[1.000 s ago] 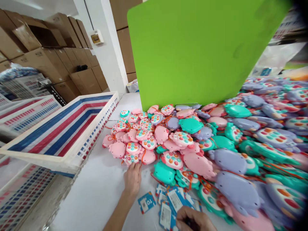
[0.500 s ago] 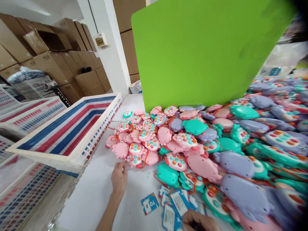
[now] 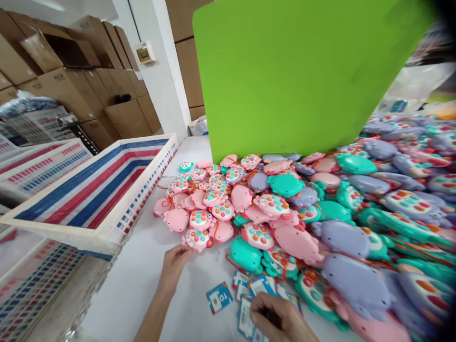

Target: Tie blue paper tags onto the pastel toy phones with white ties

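My left hand (image 3: 174, 263) reaches to the near edge of a toy pile, its fingertips pinching the edge of a pink animal-shaped toy (image 3: 198, 240) with a white face of coloured buttons. Beside that toy lies a plain-backed pink one (image 3: 221, 231). At the bottom of the view my right hand (image 3: 278, 317) is curled round a small black object (image 3: 272, 315), mostly hidden by the fingers. Just under and beyond it are several blue-and-white cards (image 3: 245, 313) with printed labels, and a single blue card (image 3: 219, 297) lies to their left.
Pink, green and purple toys with orange cords (image 3: 342, 237) heap across the right side. A green panel (image 3: 292, 76) stands behind them. To the left is a white basket with a striped lining (image 3: 103, 232). Cardboard boxes (image 3: 89, 90) are stacked beyond a white pillar (image 3: 162, 71).
My left hand has closed on the edge of the pink button toy and drawn it slightly nearer. My right hand has come up and left over the cards.
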`<move>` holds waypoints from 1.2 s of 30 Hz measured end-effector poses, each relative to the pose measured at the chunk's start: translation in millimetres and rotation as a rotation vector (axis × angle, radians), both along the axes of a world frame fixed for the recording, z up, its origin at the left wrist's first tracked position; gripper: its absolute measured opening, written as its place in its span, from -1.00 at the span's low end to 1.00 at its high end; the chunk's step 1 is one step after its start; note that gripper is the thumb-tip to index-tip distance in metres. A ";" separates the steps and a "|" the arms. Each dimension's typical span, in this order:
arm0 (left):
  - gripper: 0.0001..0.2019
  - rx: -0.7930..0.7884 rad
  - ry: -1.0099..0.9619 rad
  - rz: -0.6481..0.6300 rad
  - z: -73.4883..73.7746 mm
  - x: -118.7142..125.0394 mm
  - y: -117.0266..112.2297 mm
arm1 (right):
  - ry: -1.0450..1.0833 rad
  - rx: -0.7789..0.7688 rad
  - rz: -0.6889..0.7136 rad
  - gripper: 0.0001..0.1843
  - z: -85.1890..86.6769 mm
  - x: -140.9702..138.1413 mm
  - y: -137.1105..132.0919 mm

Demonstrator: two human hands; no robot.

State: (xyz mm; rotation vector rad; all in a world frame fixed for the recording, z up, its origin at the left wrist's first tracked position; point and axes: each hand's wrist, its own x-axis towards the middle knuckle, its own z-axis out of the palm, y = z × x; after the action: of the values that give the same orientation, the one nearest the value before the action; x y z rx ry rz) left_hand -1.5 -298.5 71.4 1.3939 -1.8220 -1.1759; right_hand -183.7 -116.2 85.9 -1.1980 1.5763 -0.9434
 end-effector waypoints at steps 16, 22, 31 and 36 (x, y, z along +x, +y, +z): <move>-0.80 0.108 0.209 -0.146 22.9 -5.8 55.1 | 0.292 -0.315 -0.051 -0.81 -2.5 43.6 -86.3; -0.78 0.087 0.251 -0.037 27.2 -15.9 68.0 | 0.077 -0.362 -0.145 -0.86 -0.8 41.6 -79.1; -0.77 0.118 0.274 -0.071 29.5 -42.4 68.4 | 0.121 -0.393 -0.172 -0.87 8.5 27.1 -67.3; -0.75 0.079 0.233 -0.135 23.1 -61.9 75.3 | 0.225 -0.404 -0.293 -0.78 13.4 3.1 -44.0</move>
State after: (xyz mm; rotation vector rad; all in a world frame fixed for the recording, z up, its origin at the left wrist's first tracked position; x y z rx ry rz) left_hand -63.5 -223.2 94.5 1.1353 -1.7425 -1.4289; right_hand -180.7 -160.2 99.3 -1.4101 1.8296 -1.4076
